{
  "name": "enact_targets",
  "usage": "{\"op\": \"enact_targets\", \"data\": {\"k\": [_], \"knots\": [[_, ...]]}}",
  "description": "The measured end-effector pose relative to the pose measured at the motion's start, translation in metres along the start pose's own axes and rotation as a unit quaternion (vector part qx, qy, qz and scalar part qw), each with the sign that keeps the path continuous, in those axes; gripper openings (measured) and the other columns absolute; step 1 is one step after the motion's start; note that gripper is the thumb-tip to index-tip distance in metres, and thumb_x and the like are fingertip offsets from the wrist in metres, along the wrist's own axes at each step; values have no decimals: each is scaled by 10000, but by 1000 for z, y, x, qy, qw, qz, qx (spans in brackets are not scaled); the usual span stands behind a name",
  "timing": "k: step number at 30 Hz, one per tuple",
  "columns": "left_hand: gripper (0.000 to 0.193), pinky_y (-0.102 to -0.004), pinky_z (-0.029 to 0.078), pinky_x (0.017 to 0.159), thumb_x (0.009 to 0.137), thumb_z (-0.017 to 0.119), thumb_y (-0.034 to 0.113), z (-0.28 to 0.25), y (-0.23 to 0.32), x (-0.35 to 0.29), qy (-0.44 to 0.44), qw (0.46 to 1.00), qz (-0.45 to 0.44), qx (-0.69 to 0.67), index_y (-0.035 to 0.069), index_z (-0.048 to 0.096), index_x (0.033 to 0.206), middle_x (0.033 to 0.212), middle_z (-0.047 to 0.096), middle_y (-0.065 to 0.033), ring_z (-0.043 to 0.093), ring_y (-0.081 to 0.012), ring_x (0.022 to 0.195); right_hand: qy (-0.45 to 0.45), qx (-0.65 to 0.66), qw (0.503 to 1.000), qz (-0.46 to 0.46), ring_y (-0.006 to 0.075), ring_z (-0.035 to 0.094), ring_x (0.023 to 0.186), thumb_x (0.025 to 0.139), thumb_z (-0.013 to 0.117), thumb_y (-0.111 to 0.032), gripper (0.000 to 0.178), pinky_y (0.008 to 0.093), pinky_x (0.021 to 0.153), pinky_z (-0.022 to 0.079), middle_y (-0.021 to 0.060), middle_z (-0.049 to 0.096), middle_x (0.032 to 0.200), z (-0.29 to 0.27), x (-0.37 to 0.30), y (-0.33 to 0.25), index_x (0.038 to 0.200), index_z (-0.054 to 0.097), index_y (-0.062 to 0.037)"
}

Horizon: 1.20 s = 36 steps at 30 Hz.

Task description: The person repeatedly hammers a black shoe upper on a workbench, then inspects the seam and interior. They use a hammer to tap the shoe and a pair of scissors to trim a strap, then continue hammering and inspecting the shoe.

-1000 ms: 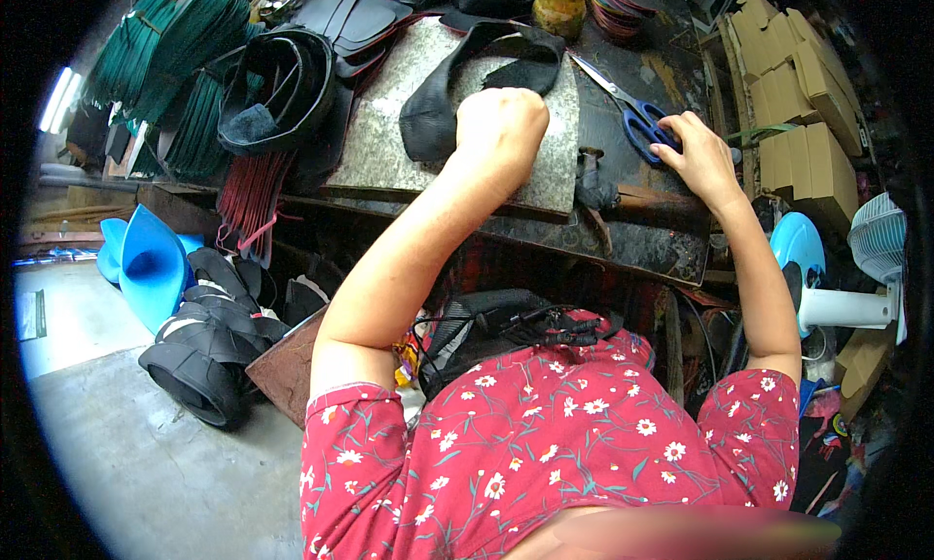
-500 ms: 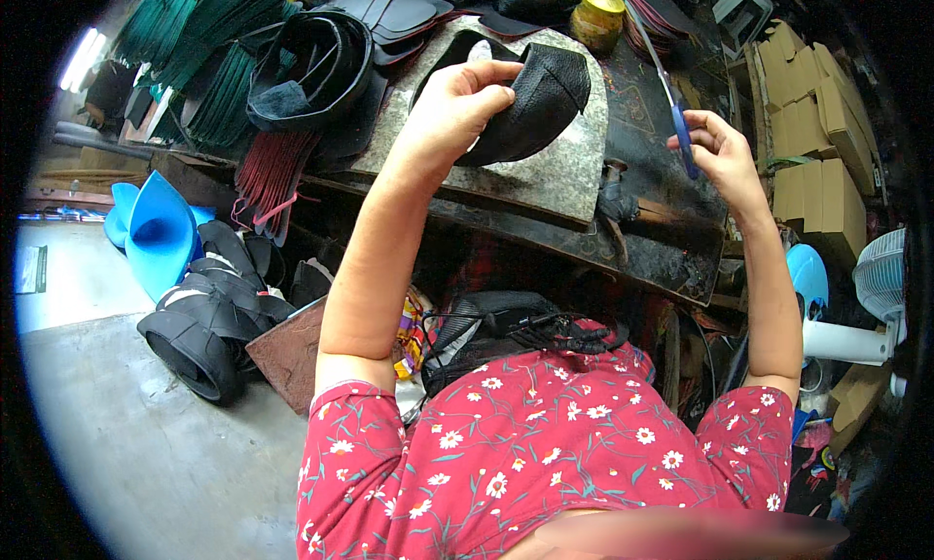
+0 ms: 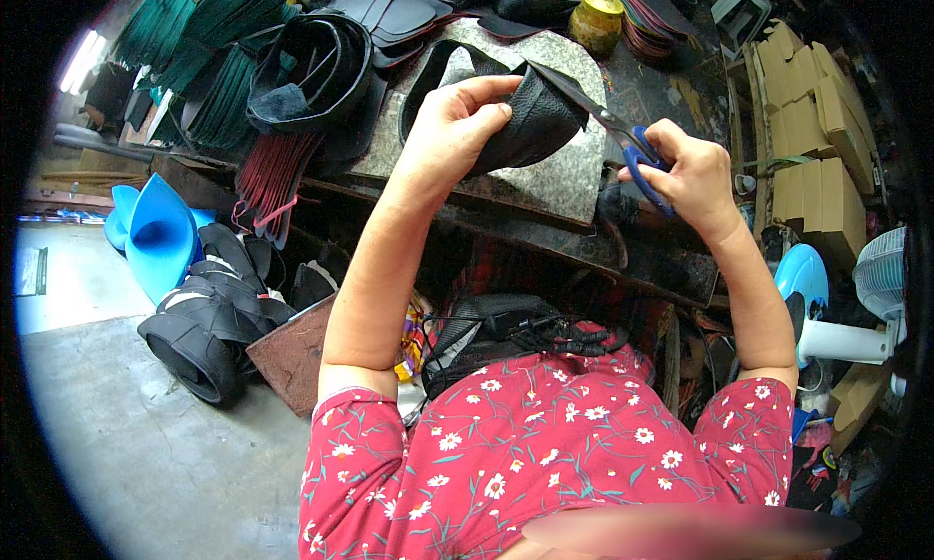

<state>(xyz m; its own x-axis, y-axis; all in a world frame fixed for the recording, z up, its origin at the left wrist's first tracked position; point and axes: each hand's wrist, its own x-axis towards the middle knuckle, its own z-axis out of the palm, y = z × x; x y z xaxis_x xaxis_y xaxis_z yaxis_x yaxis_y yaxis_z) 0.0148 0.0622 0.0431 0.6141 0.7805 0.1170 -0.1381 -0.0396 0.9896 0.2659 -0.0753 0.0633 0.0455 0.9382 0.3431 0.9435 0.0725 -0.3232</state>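
Over mottled pale slab (image 3: 556, 182) on dark workbench (image 3: 671, 253): black leather piece (image 3: 540, 127), bent into a loose loop. Pinched at its upper edge between thumb and fingers of left hand (image 3: 449, 124). Grasped in right hand (image 3: 699, 176): scissors (image 3: 611, 121), blue handles within the curled fingers, blades directed up and leftward. Blades lying along the upper right edge of the leather, apparently in contact; cannot tell whether parted around the edge. Lower rim of the leather near the slab's front edge; cannot tell whether touching.

Just past the slab's far right: yellow-lidded jar (image 3: 595, 27), beside fanned red-edged strips (image 3: 650, 30). Left of slab: coiled black bands (image 3: 302, 83), with dark grey flat pieces (image 3: 389, 10) beyond and green bundles (image 3: 185, 25) farther left. Draped over the bench front below the bands: dark red strips (image 3: 272, 176). At far right: stacked cardboard boxes (image 3: 822, 122); nearer the body, white fan (image 3: 880, 280). Low at left: blue curved sheets (image 3: 156, 234), nested black pieces (image 3: 195, 341) beside them.
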Motion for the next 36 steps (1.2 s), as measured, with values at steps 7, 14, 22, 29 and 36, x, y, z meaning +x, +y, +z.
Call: {"op": "enact_targets", "data": {"k": [7,14,22,29,36], "knots": [[373,-261,500,908,916,577,57,-4,3,-3,-27,999,-17,-32,-58,599,1270,1135,679,-103,645,-131,978,-28,-4,999,33,297,672,643,704,808,-508,474,378,592,509,91,677,727,-19,-10,3,921,654,-115],[388,-258,527,789,881,564,62,8,3,-3,1,984,45,175,27,634,1261,998,726,-111,681,-138,819,-21,40,999,-15,157,550,540,713,853,-279,392,281,546,448,88,615,658,-6,-12,0,917,624,-35],[313,-378,541,702,813,639,151,23,7,-13,59,827,222,513,94,687,1117,859,676,-114,675,-278,770,-22,-99,995,-20,249,642,606,698,846,-321,385,343,568,472,90,650,692,-38,-8,-5,894,626,-72],[308,-305,542,724,829,613,107,16,10,-1,119,892,202,386,61,684,1126,898,706,-117,691,-224,758,-6,-5,1000,5,188,578,534,739,824,-382,361,317,528,445,44,581,582,-37,-7,11,818,612,-101],[230,-248,540,745,938,648,161,-5,26,-3,67,983,-30,-166,16,657,1116,971,706,-45,662,-99,789,-76,128,979,138,150,620,701,743,815,-385,468,293,675,481,63,660,806,-24,-7,10,1003,606,-57]]}}
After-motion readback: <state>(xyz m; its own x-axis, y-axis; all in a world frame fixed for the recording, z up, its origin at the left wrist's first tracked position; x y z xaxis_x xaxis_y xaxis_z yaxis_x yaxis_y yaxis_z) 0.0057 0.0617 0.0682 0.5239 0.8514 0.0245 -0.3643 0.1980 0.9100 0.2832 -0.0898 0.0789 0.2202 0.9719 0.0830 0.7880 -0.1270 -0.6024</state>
